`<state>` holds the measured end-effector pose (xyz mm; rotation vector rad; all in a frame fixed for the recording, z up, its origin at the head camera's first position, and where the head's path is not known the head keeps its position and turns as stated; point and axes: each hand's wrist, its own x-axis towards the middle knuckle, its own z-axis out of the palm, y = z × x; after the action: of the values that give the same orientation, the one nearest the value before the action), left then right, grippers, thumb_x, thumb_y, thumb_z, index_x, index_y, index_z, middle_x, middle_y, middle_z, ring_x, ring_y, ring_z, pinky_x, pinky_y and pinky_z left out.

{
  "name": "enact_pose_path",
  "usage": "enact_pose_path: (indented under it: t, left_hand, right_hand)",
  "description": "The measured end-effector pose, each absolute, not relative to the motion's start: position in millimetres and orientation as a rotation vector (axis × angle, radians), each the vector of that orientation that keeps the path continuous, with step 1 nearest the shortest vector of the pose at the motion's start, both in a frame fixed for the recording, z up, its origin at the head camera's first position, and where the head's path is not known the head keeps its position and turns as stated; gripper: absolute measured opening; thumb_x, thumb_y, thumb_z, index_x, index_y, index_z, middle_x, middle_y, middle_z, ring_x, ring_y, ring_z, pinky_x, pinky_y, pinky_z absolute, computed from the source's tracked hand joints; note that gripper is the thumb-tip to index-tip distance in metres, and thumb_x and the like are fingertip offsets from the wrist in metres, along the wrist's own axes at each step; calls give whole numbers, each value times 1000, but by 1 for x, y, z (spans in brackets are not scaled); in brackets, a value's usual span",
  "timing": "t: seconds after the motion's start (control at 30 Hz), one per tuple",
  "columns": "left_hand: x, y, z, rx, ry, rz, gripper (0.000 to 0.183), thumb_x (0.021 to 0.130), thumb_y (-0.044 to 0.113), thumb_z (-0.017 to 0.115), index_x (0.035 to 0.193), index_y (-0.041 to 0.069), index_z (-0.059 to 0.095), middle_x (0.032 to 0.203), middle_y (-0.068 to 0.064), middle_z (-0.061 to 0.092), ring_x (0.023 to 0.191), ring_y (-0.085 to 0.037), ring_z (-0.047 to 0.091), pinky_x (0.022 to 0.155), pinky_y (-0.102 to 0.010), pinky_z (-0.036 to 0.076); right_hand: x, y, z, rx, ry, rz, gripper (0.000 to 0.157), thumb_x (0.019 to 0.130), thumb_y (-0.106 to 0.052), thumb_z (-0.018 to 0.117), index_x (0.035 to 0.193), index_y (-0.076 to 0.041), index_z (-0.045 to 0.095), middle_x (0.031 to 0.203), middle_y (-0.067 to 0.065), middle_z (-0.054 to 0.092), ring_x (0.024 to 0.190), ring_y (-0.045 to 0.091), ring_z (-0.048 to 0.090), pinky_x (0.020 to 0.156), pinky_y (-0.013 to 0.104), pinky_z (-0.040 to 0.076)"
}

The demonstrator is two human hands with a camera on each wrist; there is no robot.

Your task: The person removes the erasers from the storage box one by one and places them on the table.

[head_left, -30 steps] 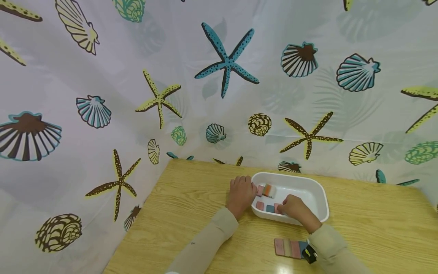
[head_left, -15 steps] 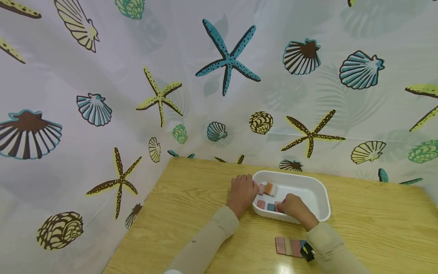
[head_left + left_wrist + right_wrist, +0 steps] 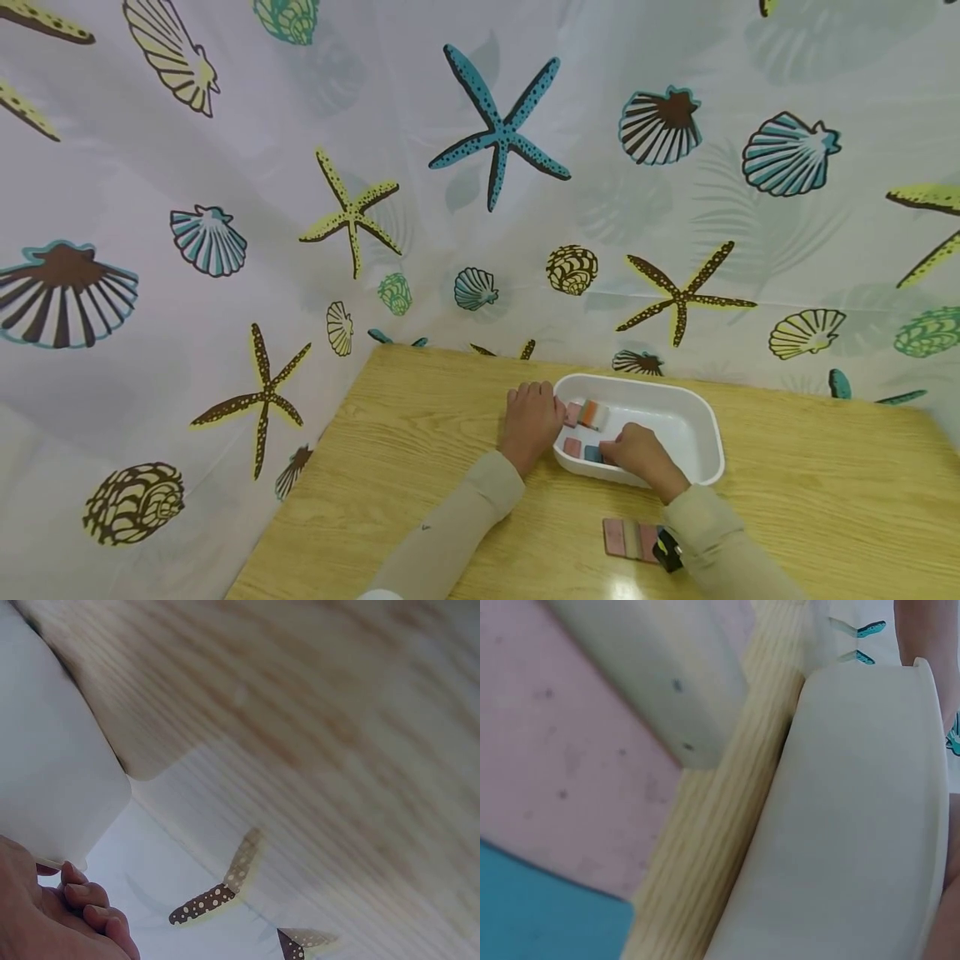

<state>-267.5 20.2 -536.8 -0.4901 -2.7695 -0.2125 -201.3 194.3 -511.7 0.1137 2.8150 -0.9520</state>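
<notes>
A white plastic tub [image 3: 701, 450] stands on the table. My left hand [image 3: 531, 425] grips its left rim, with fingers curled at the edge in the left wrist view. My right hand [image 3: 645, 457] reaches over the near rim and pinches a small flat pink piece [image 3: 606, 447], partly hidden by the fingers. Left of it lie a blue piece [image 3: 592, 454] and another pink piece [image 3: 572, 447], along the near wall. Farther back in the tub are a pink piece [image 3: 572, 414] and an orange-and-white piece [image 3: 595, 415].
On the wooden table [image 3: 420, 417], a row of flat pink, beige and blue pieces [image 3: 632, 539] lies in front of the tub, under my right wrist. A black wrist device [image 3: 667, 550] overlaps its right end. A patterned curtain [image 3: 480, 250] hangs behind the table.
My right hand and forearm have shifted slightly left, with the pink piece at the fingertips moving along toward the blue piece. The left hand stays on the rim.
</notes>
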Motion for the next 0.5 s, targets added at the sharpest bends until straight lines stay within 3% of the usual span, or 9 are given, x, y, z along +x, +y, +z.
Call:
enact_pose_path:
  t: [0.3, 0.5]
  left_hand:
    - [-268, 22, -537, -473, -2781, -215, 23, 96, 33, 41, 92, 13, 53, 85, 0, 53, 81, -17, 47, 72, -32, 33]
    - [-267, 23, -535, -472, -2775, -233, 23, 96, 31, 41, 89, 13, 53, 82, 0, 53, 77, -17, 46, 69, -32, 32]
  right_hand:
    - [-199, 193, -512, 174, 2895, -1027, 23, 79, -23, 62, 71, -2, 55, 64, 5, 53, 58, 20, 48, 54, 32, 38]
    - [-199, 199, -504, 168, 2903, -1058, 27, 82, -27, 60, 79, 0, 57, 70, 6, 57, 62, 20, 50, 56, 33, 40]
